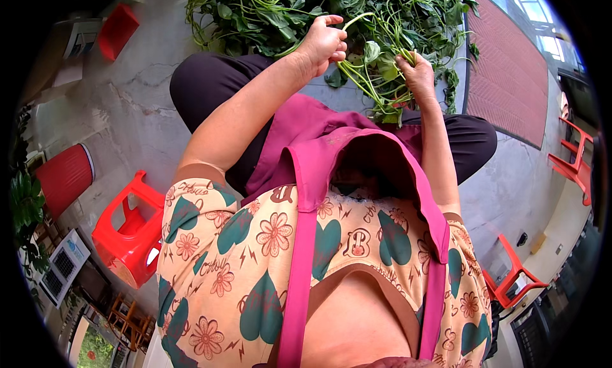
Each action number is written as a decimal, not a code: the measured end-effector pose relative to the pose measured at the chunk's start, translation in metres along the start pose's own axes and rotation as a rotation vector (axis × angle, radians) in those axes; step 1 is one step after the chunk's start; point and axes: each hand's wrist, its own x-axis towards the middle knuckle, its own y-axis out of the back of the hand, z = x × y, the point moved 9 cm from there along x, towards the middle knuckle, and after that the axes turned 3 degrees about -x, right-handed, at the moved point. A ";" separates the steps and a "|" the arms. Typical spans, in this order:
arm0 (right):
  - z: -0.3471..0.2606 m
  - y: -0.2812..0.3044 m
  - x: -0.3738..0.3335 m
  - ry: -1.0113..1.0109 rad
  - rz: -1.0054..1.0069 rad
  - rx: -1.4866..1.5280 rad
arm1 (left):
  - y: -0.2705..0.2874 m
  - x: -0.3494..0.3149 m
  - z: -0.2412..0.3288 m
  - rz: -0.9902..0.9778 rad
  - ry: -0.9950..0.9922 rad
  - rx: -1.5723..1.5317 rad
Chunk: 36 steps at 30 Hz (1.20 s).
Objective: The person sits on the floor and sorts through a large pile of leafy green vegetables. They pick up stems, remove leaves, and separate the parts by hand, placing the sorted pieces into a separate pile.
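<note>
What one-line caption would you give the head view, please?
Seated person's left hand and right hand gripping leafy green stems above a pile of greens.

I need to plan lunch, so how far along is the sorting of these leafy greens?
No finished or sorted pile shows in this view, so what is done cannot be judged. In hand: the left hand pinches one green stem, and the right hand holds a small bunch of stems. Left: a large heap of leafy greens on the concrete floor ahead of the knees.

greens (357, 11): green | apron (319, 151): magenta | blouse (255, 253): peach, teal hearts | stool (131, 231): red
</note>
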 end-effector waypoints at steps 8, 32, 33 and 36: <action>-0.126 -0.055 -0.060 -0.015 -0.503 0.520 | 0.004 0.015 0.013 0.034 -0.117 -0.185; -0.131 -0.001 -0.034 0.202 0.000 -0.056 | -0.022 0.010 0.004 -0.263 -0.070 -0.020; -0.133 -0.018 -0.037 0.222 -0.020 -0.009 | -0.016 0.014 0.007 -0.222 -0.086 -0.058; -0.149 -0.028 -0.047 0.154 -0.188 0.136 | 0.006 0.033 0.005 -0.106 -0.148 -0.098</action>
